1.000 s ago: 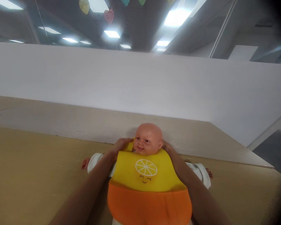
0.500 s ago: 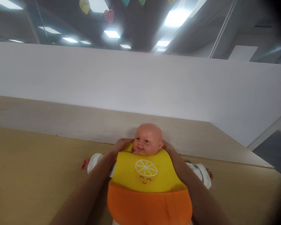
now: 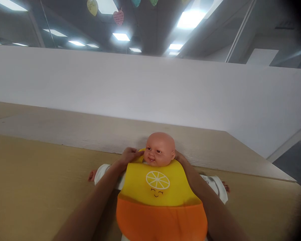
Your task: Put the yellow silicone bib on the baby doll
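A bald baby doll (image 3: 160,147) in white sleeves lies on its back with both arms spread. Over its chest is a yellow bib (image 3: 137,179) with a lemon slice and a smiling face printed on it, and an orange pocket below. Beside the doll's neck, on the left, my left hand (image 3: 130,155) has its fingers closed on the bib's yellow neck strap. My right hand (image 3: 179,156) reaches behind the neck on the other side; the doll's head hides its fingers.
The doll rests on a wood-toned table (image 3: 40,180). Behind it runs a paler raised board (image 3: 90,129) against a white partition (image 3: 140,87) with glass above. Paper hearts (image 3: 118,17) hang on the glass.
My left hand has shifted slightly at the neck, and more of the yellow strap shows beside the doll's head. The whole view has moved a little; the doll and bib lie as before.
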Action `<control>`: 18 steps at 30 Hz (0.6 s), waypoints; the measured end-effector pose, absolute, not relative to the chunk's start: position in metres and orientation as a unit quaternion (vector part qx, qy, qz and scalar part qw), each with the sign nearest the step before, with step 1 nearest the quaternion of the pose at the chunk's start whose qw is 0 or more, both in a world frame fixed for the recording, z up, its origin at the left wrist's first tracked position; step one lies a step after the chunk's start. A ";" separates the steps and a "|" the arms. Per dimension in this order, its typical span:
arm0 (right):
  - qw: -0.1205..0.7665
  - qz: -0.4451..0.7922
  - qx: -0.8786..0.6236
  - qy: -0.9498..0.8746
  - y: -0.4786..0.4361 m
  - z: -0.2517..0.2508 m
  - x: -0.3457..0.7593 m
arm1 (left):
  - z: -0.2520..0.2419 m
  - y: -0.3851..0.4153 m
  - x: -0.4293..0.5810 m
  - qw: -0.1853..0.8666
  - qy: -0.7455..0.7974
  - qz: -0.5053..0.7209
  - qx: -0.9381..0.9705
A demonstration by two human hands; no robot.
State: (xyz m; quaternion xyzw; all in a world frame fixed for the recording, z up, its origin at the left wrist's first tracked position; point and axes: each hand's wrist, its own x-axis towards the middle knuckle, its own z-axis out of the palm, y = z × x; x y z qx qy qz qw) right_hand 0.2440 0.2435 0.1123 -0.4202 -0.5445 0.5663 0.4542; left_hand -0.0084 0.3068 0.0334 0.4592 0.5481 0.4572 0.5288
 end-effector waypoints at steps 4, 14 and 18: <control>0.465 0.564 -0.469 -0.495 0.243 0.116 0.243 | 0.032 0.306 -0.012 0.574 0.500 0.464 0.453; 0.437 0.591 -0.428 -0.527 0.253 0.095 0.255 | 0.034 0.301 -0.012 0.628 0.426 0.492 0.426; 0.443 0.563 -0.433 -0.547 0.251 0.097 0.255 | 0.033 0.302 -0.012 0.629 0.416 0.513 0.411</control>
